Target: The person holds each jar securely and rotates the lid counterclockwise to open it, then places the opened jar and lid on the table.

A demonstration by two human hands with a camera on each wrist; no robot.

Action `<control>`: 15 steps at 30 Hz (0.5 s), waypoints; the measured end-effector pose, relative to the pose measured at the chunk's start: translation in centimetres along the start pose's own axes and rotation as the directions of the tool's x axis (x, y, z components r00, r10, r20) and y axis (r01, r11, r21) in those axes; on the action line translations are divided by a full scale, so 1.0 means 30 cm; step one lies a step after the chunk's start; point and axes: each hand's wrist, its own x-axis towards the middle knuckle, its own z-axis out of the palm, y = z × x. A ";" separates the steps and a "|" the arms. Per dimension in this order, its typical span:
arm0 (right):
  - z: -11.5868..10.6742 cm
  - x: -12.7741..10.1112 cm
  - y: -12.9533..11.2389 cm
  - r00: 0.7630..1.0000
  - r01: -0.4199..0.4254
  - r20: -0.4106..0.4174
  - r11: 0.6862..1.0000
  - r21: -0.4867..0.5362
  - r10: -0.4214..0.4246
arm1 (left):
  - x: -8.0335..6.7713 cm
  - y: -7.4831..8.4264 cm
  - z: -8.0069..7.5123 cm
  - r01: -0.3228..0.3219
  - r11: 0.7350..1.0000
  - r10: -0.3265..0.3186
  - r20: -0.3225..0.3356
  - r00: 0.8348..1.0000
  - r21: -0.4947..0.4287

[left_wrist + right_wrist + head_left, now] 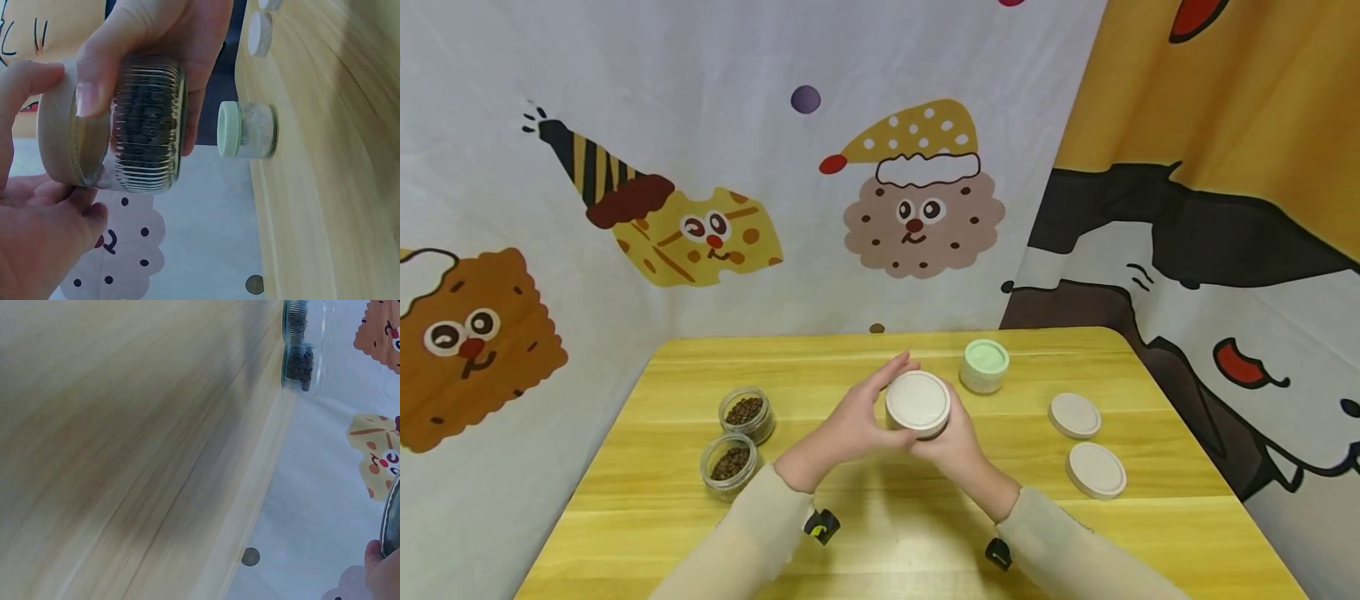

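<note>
Progress: I judge the capping about halfway. One jar is closed, one is being lidded in my hands, and two jars on the table are open.
Jar in hand: a ribbed glass jar (147, 125) of dark beans, held above the middle of the table (887, 533), with a beige lid (917, 402) sitting on its mouth. I cannot tell whether the lid is fully seated.
Left hand (857, 425): fingers and thumb curl round the lid's rim.
Right hand (951, 442): wraps the jar's glass body from below.
Closed jar: the green-lidded jar (984, 365) stands behind my hands, its contents unclear.
Open jars: two glass jars (747, 414) (730, 465) sit left of my hands, both holding dark beans, no lids.
Spare lids: two beige lids (1074, 414) (1097, 470) lie flat to the right, well apart from the open jars.
</note>
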 end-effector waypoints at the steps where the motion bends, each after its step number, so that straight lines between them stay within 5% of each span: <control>1: 0.001 0.000 0.000 1.000 -0.004 0.000 1.000 0.002 0.004 | 0.000 -0.001 -0.001 0.007 1.000 -0.007 -0.009 1.000 0.006; 9: 0.010 -0.004 0.007 1.000 0.012 -0.015 1.000 -0.024 -0.012 | -0.006 -0.014 0.030 0.068 0.997 -0.062 -0.154 0.986 0.034; 15: 0.015 0.000 0.006 0.999 0.046 -0.004 0.998 -0.053 -0.047 | 0.000 -0.019 0.063 0.072 0.992 -0.047 -0.219 0.975 0.107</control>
